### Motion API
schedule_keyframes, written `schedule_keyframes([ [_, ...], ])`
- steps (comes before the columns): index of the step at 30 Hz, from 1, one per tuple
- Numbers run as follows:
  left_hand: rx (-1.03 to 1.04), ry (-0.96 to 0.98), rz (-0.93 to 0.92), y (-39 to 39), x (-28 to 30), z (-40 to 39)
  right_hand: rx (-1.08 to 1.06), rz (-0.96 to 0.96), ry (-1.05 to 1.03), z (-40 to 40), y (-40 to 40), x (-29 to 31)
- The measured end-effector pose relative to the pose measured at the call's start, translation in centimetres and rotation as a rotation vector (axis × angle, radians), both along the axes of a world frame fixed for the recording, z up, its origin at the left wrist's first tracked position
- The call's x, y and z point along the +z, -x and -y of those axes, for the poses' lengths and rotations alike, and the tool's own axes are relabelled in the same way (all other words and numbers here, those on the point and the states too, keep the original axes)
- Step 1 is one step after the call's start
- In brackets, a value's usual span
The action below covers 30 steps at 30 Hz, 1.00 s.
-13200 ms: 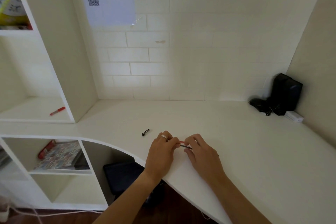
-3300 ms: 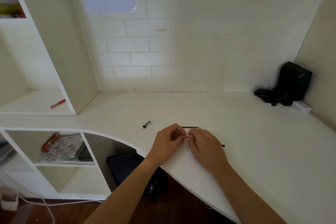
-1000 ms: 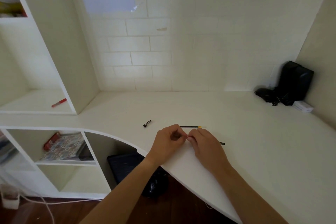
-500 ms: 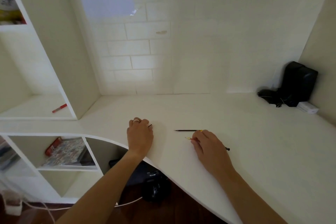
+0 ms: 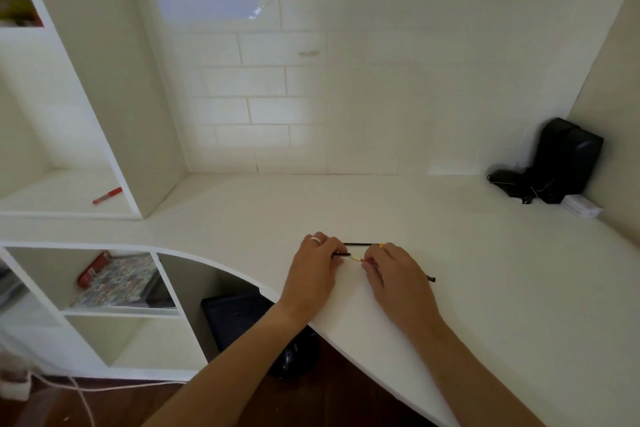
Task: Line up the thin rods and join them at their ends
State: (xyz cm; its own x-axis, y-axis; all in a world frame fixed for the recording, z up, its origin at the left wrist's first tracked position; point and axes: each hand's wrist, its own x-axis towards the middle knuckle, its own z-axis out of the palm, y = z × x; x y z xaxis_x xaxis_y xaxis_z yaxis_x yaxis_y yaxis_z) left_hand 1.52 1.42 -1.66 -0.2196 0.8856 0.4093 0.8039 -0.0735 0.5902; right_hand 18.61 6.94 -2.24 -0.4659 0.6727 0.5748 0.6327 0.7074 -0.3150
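Note:
Both hands rest near the front edge of the white desk (image 5: 450,253). My left hand (image 5: 313,267), with a ring on one finger, pinches a small black pen cap (image 5: 342,254). My right hand (image 5: 394,274) pinches a thin red refill with a gold tip (image 5: 356,259) that points at the cap, a small gap between them. A thin black refill with a yellow end (image 5: 360,244) lies on the desk just behind the hands. The black end of a pen part (image 5: 430,278) sticks out from under my right hand.
A black speaker with cables (image 5: 557,163) and a small white box (image 5: 581,206) sit in the back right corner. A red pen (image 5: 107,195) lies on the left shelf. Patterned books (image 5: 121,281) fill a lower cubby. A dark object (image 5: 235,319) stands under the desk.
My left hand reached left to the black cap lying on the desk, picked it up and brought it back to the right hand's refill tip.

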Motion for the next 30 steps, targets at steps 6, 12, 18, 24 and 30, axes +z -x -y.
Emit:
schedule_keyframes([
  [6, 0.030, -0.015, 0.037, -0.38, -0.70, 0.04, -0.038, 0.000, -0.013, 0.03, 0.06, 0.03],
  [12, 0.055, -0.047, 0.048, -0.53, -0.99, 0.09, -0.026, 0.010, -0.029, -0.04, 0.10, -0.11],
  [18, -0.002, -0.038, 0.049, -0.63, -0.98, 0.08, 0.025, 0.008, 0.006, -0.07, 0.00, -0.11],
  [24, -0.024, -0.040, 0.024, -0.81, -0.84, 0.10, 0.095, -0.041, 0.105, 0.25, 0.14, 0.00],
  [30, -0.037, -0.048, 0.044, -0.80, -0.83, 0.21, -0.171, 0.050, -0.088, 0.03, -0.31, 0.01],
])
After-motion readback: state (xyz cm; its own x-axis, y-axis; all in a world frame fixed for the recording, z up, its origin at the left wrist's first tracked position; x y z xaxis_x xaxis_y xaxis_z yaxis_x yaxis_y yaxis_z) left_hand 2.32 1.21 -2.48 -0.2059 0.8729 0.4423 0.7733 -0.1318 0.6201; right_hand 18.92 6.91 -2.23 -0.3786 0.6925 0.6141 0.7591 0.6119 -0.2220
